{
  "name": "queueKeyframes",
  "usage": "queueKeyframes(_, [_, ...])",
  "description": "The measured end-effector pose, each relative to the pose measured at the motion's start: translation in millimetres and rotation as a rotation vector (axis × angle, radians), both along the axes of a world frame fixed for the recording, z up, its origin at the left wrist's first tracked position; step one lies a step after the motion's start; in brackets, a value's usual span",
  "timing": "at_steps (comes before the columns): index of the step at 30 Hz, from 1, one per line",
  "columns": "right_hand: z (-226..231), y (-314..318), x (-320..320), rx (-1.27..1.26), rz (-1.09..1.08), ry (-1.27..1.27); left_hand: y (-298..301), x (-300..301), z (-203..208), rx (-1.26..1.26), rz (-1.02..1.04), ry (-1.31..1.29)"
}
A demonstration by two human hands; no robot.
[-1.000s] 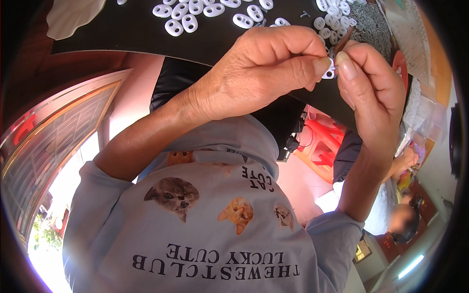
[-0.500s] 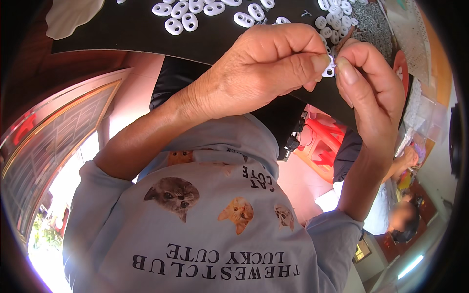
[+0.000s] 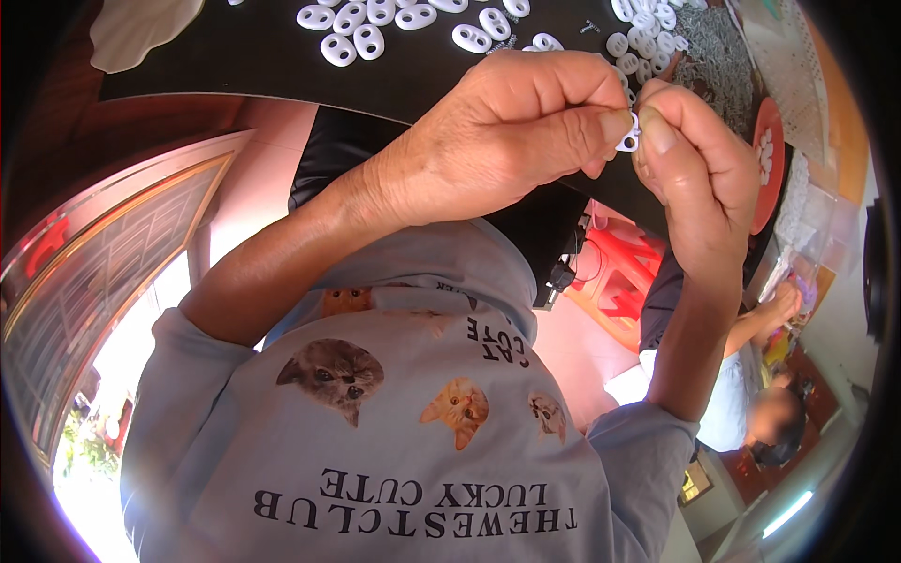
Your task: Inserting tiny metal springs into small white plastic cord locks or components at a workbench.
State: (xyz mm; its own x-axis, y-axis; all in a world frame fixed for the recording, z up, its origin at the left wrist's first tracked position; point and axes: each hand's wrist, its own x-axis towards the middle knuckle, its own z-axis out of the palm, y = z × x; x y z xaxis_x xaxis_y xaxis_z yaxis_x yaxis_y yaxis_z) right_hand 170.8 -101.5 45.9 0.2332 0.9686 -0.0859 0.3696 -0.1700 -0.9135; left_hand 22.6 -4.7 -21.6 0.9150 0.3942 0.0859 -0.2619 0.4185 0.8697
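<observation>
A small white plastic cord lock piece (image 3: 629,141) with a round hole is pinched between the thumb and forefinger of my left hand (image 3: 526,131). My right hand (image 3: 699,164) is closed too, its thumb and forefinger pressed together against the right side of that piece. What sits between those right fingertips is hidden. Beyond my left hand lie several white two-hole cord lock bodies (image 3: 368,40) on the dark table (image 3: 225,56). Smaller white round pieces (image 3: 643,42) are heaped just past my fingertips, beside a pile of small metal springs (image 3: 713,61).
A red dish (image 3: 768,164) holding white pieces is right of my right hand. A pale leaf-shaped tray (image 3: 141,33) sits at the far left. Below the table is a red plastic stool (image 3: 619,272). Another person (image 3: 737,394) works at the right.
My right hand has moved slightly left and in against the cord lock piece, closing the small gap there. More of the red dish now shows. My left hand has barely moved.
</observation>
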Motion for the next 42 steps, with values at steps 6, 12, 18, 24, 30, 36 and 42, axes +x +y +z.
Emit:
queueKeyframes(6, [7, -1, -1, -0.032, -0.024, -0.001, 0, 0, -1, 0.001, 0.024, -0.023])
queueKeyframes(12, [10, 0, 18, -0.086, -0.048, 0.064, 1, -1, -1, 0.032, 0.034, -0.044])
queueKeyframes(18, [1, 24, 29, 0.087, 0.076, -0.571, -1, -4, 1, 0.014, 0.046, -0.088])
queueKeyframes(24, [-4, 46, 41, -0.028, 0.182, -0.814, -1, -6, 4, 0.110, 0.060, -0.090])
queueKeyframes(30, [-16, 65, 41, -0.056, 0.260, -0.937, 1, -5, -1, 0.102, 0.046, -0.030])
queueKeyframes(36, [-8, 58, 51, 0.007, 0.199, -0.923, 4, -6, -1, 0.085, 0.052, -0.040])
queueKeyframes(42, [-10, 58, 55, -0.050, 0.177, -0.908, 2, -3, -6, 0.160, 0.073, -0.054])
